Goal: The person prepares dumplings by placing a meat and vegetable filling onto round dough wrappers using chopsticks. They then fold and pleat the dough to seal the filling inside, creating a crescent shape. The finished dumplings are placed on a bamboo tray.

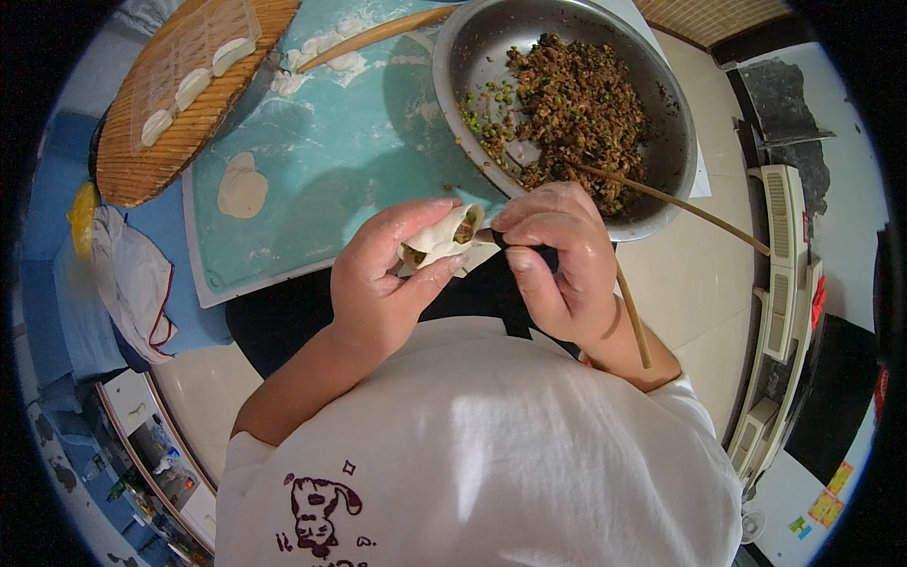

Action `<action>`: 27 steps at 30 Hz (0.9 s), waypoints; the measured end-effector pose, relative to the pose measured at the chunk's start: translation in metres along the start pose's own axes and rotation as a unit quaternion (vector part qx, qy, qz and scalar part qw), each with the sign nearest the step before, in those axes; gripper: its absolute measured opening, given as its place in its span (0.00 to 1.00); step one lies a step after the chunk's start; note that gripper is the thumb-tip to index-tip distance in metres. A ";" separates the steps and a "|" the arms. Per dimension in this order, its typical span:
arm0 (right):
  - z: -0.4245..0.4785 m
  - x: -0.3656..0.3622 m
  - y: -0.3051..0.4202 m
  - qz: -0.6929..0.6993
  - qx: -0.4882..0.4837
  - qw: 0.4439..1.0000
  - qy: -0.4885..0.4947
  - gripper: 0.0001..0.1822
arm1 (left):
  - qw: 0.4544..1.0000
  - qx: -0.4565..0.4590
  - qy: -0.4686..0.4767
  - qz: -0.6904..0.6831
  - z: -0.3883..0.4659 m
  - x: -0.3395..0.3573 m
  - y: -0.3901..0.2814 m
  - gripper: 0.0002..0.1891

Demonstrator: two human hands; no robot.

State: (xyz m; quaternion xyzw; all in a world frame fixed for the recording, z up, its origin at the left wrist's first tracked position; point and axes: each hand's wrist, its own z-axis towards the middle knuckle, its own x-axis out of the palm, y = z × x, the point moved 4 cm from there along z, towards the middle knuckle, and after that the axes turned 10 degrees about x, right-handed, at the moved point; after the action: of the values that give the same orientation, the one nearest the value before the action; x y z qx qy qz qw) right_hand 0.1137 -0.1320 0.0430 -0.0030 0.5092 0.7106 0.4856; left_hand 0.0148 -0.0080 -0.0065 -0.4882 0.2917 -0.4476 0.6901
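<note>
My left hand [393,266] holds a partly folded dumpling [443,237], pinched at its middle, with brown and green filling showing at both ends. Just to the right, my right hand [560,259] grips the dark handle of a utensil [501,239]; its metal end touches or nearly touches the wrapper. A thin wooden stick, seen at my right wrist [634,312], runs down beside the forearm; whether the hand holds it is unclear. Beyond my hands stands a metal basin [489,170] of chopped filling [581,106], with a chopstick [680,205] leaning over its rim. Dough wrappers [242,186] lie on the teal mat [319,184].
At the upper left, a round slatted tray [142,173] carries several white dumplings [193,89] in a row. A wooden rolling pin [382,35] lies near floury dough [336,53]. A crumpled white cloth [131,276] and a yellow item [83,220] rest left of the mat.
</note>
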 end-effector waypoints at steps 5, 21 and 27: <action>0.001 0.001 0.005 -0.019 -0.058 0.998 0.026 0.03 | 0.999 -0.017 0.014 -0.025 0.000 0.003 -0.001 0.21; 0.000 0.006 -0.016 0.022 0.088 0.995 0.035 0.13 | 0.995 -0.009 0.034 -0.095 -0.001 0.003 0.000 0.22; -0.002 0.006 -0.017 0.051 0.102 0.993 0.014 0.12 | 0.999 -0.001 0.048 -0.020 -0.001 0.001 -0.001 0.22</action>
State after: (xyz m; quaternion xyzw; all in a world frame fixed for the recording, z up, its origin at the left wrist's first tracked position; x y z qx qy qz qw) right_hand 0.1207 -0.1293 0.0268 0.0624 0.5855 0.6785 0.4392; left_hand 0.0145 -0.0092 -0.0061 -0.4726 0.3156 -0.4839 0.6655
